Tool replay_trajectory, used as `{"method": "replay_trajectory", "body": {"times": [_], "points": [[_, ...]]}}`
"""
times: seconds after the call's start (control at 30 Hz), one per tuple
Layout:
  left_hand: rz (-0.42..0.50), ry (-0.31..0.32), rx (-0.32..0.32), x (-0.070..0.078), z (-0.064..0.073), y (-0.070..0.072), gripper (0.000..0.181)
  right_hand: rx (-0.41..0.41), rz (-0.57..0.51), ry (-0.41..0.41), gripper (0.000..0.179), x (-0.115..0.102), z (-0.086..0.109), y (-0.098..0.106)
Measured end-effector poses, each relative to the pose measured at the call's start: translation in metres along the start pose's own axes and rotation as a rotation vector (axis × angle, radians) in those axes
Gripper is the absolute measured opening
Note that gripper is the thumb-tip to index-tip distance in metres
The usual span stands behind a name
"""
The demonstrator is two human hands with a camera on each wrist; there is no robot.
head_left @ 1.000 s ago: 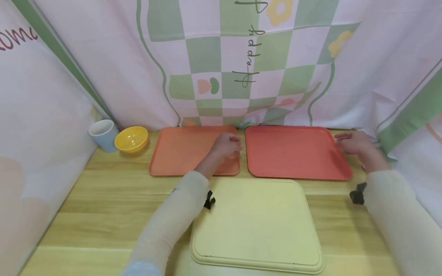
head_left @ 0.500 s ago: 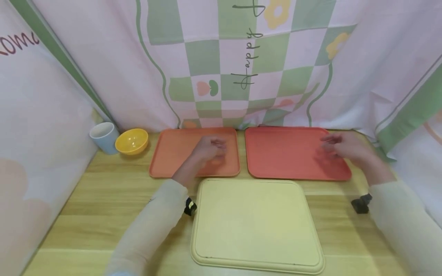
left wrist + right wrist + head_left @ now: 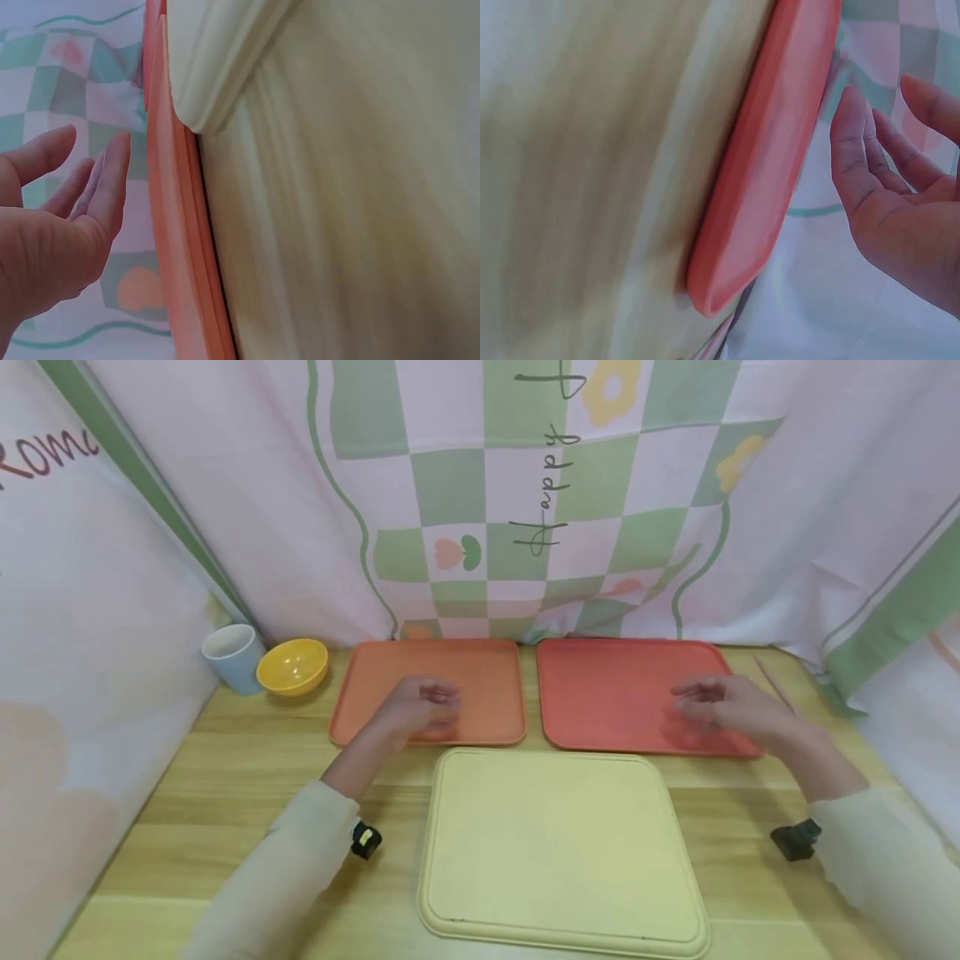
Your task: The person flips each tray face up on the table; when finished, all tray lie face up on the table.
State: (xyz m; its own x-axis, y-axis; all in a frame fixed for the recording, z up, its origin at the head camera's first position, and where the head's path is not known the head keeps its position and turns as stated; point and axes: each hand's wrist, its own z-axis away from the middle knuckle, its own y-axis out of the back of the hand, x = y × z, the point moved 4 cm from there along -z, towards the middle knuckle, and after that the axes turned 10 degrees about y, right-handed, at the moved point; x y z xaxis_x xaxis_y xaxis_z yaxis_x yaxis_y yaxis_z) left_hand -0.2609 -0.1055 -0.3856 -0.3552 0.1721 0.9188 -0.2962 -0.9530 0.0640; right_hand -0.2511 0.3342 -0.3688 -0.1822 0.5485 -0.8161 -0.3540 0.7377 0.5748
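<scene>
My left hand (image 3: 408, 708) hovers over the orange tray (image 3: 483, 681), its fingers loosely bent with nothing between them. In the left wrist view that hand (image 3: 67, 217) is apart from the tray's rim. Above the right part of the red tray (image 3: 600, 693) hangs my right hand (image 3: 727, 703), also holding nothing. The right wrist view shows its fingers (image 3: 847, 139) relaxed and the thumb spread away. A pale yellow board-like tray (image 3: 562, 847) lies nearest me, between the two forearms.
At the back left a blue cup (image 3: 234, 658) stands beside a yellow bowl (image 3: 292, 667). A thin pinkish stick-like thing (image 3: 772, 683) lies right of the red tray. A patterned curtain (image 3: 525, 485) rises behind the wooden table (image 3: 217, 810).
My left hand has moved left and toward me over the orange tray. The right hand has shifted from the red tray's right edge inward and nearer. The trays, cup and bowl stay put.
</scene>
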Motion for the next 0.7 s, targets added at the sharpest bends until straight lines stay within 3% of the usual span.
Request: {"method": "replay_trajectory", "body": {"times": [0.23, 0.43, 0.53, 0.7], "points": [[0.022, 0.050, -0.014, -0.016, 0.016, 0.018, 0.039, -0.046, -0.052, -0.023, 0.053, 0.001, 0.005, -0.013], [-0.048, 0.040, -0.045, -0.027, 0.028, 0.030, 0.024, -0.070, -0.145, -0.030, 0.042, 0.003, 0.012, -0.017], [-0.084, 0.051, -0.068, -0.035, 0.033, 0.032, 0.015, -0.108, -0.182, -0.032, 0.034, 0.002, 0.016, -0.020], [-0.110, 0.117, -0.116, -0.049, 0.041, 0.030, 0.017, -0.177, -0.235, -0.071, 0.033, 0.003, 0.024, -0.029]]}}
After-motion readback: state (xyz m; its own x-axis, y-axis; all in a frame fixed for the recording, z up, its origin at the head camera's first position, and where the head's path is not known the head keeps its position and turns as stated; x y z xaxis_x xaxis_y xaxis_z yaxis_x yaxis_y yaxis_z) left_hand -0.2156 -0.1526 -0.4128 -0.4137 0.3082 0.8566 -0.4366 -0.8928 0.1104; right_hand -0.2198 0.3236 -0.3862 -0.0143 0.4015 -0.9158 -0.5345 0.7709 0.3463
